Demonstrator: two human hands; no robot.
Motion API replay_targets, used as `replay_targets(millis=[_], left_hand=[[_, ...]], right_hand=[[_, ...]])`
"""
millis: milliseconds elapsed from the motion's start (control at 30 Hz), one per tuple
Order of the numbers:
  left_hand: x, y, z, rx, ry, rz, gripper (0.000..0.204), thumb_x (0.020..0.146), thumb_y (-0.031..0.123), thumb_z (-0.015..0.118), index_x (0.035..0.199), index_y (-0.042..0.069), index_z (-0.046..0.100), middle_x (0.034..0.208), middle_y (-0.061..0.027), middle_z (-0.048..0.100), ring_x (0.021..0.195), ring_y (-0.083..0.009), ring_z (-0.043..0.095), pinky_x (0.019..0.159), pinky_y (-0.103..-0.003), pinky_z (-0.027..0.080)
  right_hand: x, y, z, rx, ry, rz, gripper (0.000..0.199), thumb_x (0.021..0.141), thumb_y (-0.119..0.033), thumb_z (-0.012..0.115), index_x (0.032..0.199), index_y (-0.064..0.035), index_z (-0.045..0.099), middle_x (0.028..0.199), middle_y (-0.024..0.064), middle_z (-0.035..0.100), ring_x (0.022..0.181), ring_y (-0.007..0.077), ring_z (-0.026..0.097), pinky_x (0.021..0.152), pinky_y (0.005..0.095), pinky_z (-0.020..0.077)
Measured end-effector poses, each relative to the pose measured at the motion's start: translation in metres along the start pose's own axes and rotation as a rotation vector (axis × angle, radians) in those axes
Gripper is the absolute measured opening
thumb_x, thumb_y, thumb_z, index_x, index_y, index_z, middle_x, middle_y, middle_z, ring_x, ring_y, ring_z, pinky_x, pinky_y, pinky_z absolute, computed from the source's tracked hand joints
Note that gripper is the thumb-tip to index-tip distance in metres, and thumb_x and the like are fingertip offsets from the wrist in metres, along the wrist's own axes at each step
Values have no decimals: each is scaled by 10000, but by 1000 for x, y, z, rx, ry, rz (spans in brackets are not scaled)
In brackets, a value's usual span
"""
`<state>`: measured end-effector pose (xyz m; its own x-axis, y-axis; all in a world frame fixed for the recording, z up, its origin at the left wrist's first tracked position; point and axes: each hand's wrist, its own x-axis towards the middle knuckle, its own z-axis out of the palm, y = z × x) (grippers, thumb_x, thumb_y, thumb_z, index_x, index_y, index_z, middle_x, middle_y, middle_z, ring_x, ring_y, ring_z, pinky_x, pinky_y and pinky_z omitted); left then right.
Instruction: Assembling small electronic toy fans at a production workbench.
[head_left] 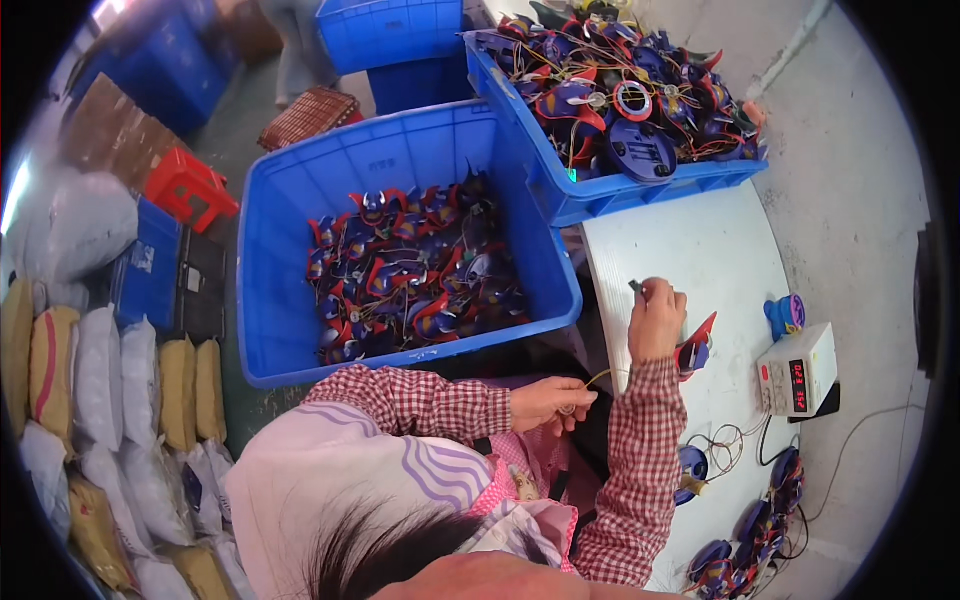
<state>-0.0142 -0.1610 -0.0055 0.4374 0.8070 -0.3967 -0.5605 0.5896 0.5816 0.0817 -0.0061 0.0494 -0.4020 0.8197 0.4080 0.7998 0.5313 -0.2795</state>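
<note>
My right hand (657, 312) is raised over the white table (650, 235), its thumb and fingers pinching a small dark green piece (636, 286) that looks like a circuit board. Lower and to the left, my left hand (553, 404) is closed on a thin yellow wire (600, 377) at the table's near edge. Where the wire leads past my right sleeve is hidden. Just right of my right wrist lies a red and dark blue toy part (695, 348), partly covered by the forearm.
A large blue bin (262, 260) of wired toy parts stands left of the table. On the table's far end sits a blue crate (640, 195) heaped with more. To the right are a white box with red digits (798, 370), a blue figure (785, 316) and several toy parts (745, 545).
</note>
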Motion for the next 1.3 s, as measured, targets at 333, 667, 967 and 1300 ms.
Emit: replay_targets(millis=[333,667,967,1300], left_hand=[[11,10,10,-291,-173,-29,356,932,420,453,867,93,576,714,-31,547,513,-127,496,373,-213,286],[7,35,11,118,-26,-63,43,827,77,555,857,58,581,716,-35,597,507,-66,511,376,-132,314],[13,19,28,358,115,81,20,838,66,563,845,49,555,672,-29,578,484,-52,484,381,-132,331],[17,4,35,444,101,102,80,836,107,587,800,41,560,629,-16,530,504,-61,461,438,-154,351]], right_hand=[[-112,-18,-61,302,176,-240,225,700,65,610,888,-53,569,862,55,589,798,260,498,756,348,423],[-138,-1,-53,278,210,-203,278,671,63,617,898,-97,610,886,6,615,947,269,502,856,359,406],[-172,-6,-56,461,243,201,235,686,53,631,902,-33,600,844,75,600,752,241,542,691,294,456],[-184,-16,-45,422,380,225,215,696,37,633,902,-7,593,828,100,603,670,245,557,614,292,464]])
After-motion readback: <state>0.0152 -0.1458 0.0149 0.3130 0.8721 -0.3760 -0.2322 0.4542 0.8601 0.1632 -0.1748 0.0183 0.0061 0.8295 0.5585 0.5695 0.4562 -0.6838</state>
